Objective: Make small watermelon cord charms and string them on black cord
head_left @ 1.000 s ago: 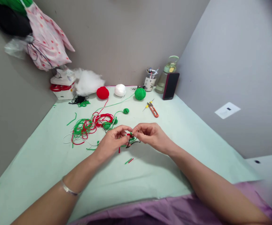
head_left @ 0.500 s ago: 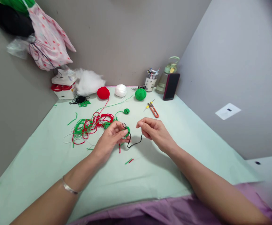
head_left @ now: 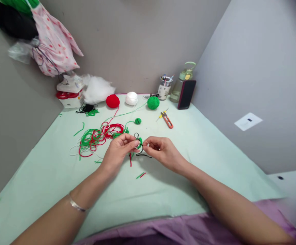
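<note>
My left hand [head_left: 118, 151] pinches a small green crocheted piece [head_left: 139, 141] above the pale green table cover [head_left: 163, 183]. A black thread [head_left: 143, 153] loops out of the piece. My right hand [head_left: 163, 152] is closed in a pinch just right of the piece, on the end of that black thread; a needle may be in its fingers but is too small to make out. A short red strand [head_left: 130, 159] hangs below my left fingers.
A tangle of green and red yarn [head_left: 96, 136] lies left of my hands. Red [head_left: 112, 101], white [head_left: 131, 98] and green [head_left: 153, 102] yarn balls, snips [head_left: 167, 119], a jar [head_left: 164, 89], a bottle [head_left: 182, 81] and a phone [head_left: 186, 94] stand at the back. White stuffing [head_left: 96, 89] sits back left.
My hands were together, then my right hand pulled away drawing the black thread out. Now it has come back close to the green piece, and the thread hangs in a slack loop.
</note>
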A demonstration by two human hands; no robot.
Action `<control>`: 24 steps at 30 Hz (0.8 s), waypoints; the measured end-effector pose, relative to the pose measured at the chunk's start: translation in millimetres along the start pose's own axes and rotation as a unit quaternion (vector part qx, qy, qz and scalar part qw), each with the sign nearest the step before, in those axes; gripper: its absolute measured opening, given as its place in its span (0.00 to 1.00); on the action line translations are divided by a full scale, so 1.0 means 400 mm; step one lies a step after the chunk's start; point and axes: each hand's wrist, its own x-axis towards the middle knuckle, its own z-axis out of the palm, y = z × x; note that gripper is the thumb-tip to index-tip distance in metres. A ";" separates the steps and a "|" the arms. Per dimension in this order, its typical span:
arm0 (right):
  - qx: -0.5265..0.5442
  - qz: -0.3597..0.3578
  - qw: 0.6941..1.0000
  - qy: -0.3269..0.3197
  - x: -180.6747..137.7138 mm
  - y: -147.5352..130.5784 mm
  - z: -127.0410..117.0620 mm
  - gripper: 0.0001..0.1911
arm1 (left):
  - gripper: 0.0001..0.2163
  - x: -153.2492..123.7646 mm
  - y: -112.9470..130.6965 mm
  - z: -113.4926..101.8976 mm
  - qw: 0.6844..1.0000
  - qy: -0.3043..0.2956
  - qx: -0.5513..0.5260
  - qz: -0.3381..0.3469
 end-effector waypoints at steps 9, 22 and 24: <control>0.051 -0.021 0.976 -0.209 -0.018 -0.020 -0.017 0.01 | 0.09 0.024 0.015 -0.028 0.990 0.069 -0.120 -0.011; 0.050 0.031 0.987 -0.147 0.015 0.005 -0.093 0.14 | 0.10 0.009 0.030 -0.010 0.996 0.058 -0.062 0.013; 0.014 0.036 0.994 -0.107 0.017 0.012 -0.098 0.14 | 0.11 0.009 0.028 -0.010 0.996 0.064 -0.064 0.017</control>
